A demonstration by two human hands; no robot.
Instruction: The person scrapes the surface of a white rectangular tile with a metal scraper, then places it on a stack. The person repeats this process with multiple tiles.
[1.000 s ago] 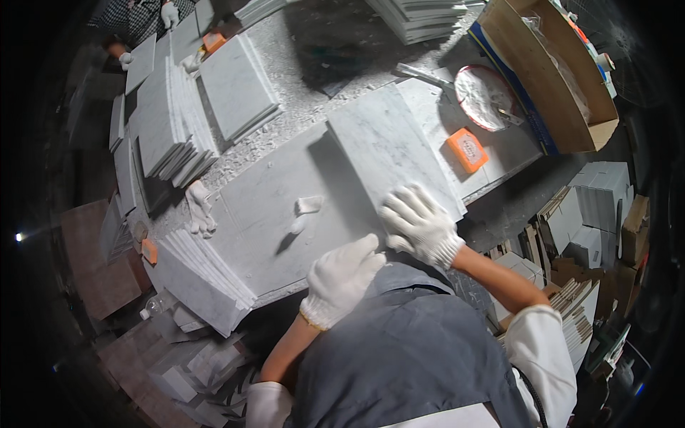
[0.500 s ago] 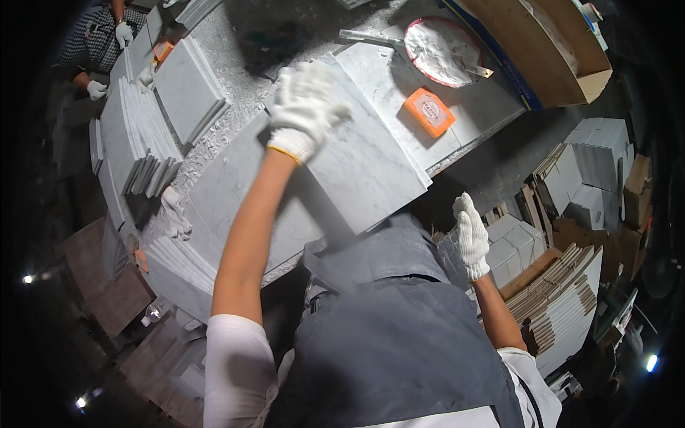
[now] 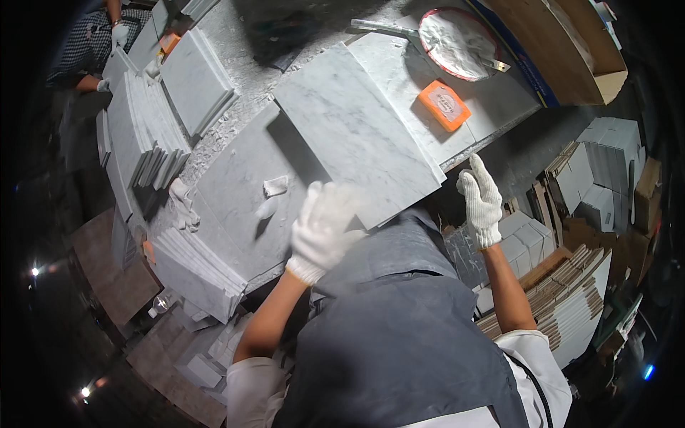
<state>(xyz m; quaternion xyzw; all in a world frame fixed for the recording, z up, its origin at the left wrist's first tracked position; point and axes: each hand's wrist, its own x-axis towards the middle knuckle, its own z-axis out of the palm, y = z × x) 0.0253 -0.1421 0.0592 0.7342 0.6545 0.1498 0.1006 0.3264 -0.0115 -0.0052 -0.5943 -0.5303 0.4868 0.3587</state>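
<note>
White stone tiles [image 3: 146,135] stand stacked at the upper left. The left hand [image 3: 322,230], blurry in its glove, rests on the near edge of the big marble slab [image 3: 357,132] in the middle; its grip is unclear. The right hand [image 3: 481,202] hangs open, holding nothing.

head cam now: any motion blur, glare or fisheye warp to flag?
Head view: the left hand is smeared by motion blur at the near edge of the marble slab, while the right hand is sharp; straight slab edges bow toward the rim; black vignette rings the picture, with small lens flares at lower left.
</note>
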